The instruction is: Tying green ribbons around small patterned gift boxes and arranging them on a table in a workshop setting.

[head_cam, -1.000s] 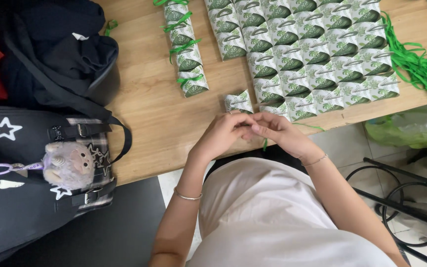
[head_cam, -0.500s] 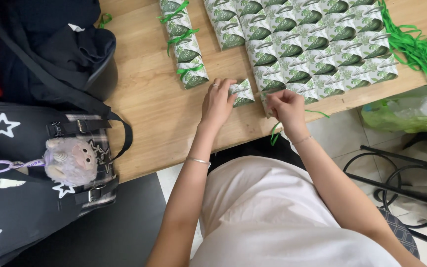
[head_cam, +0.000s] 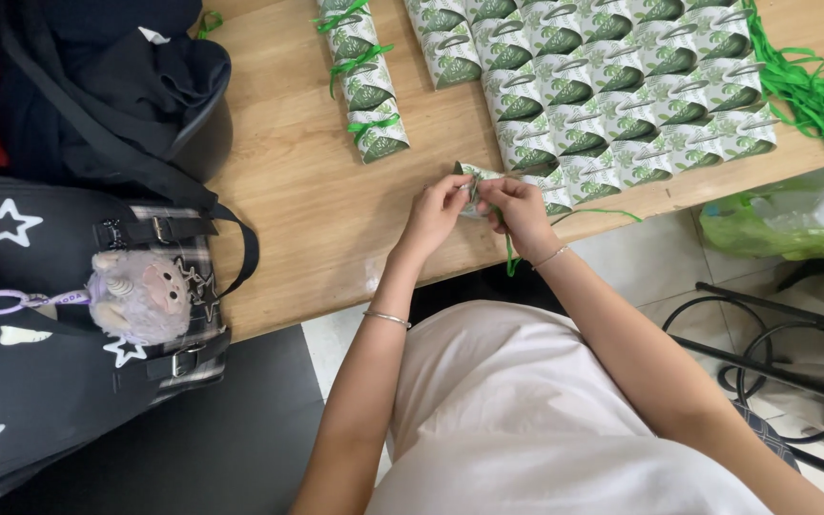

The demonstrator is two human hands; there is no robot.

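A small green-and-white paper packet (head_cam: 474, 183) is pinched between the left hand (head_cam: 436, 212) and the right hand (head_cam: 517, 212) just above the near edge of the wooden table (head_cam: 307, 200). The fingers of both hands are closed on it, and a green ribbon (head_cam: 510, 250) is seen to trail from under the right hand and hang down past the table edge; whether a knot has been started cannot be told, since the fingers cover that part. As a judgement, the work is only a little way along. A short column of four tied packets (head_cam: 364, 81), each crossed by a green ribbon bow, is laid out to the left, well apart from the hands. To the right, a much larger block of untied packets (head_cam: 622, 95) is spread in tight rows, and no ribbon is visible on them. A heap of loose green ribbons (head_cam: 817, 91) is piled at the far right end of the table, so plenty of ribbon appears to be left. On the person's left, a black bag with white stars (head_cam: 11, 286) carrying a plush charm (head_cam: 140, 298) is set beside a dark bundle of cloth (head_cam: 97, 86), and a green plastic bag (head_cam: 784, 224) is seen on the floor to the right.
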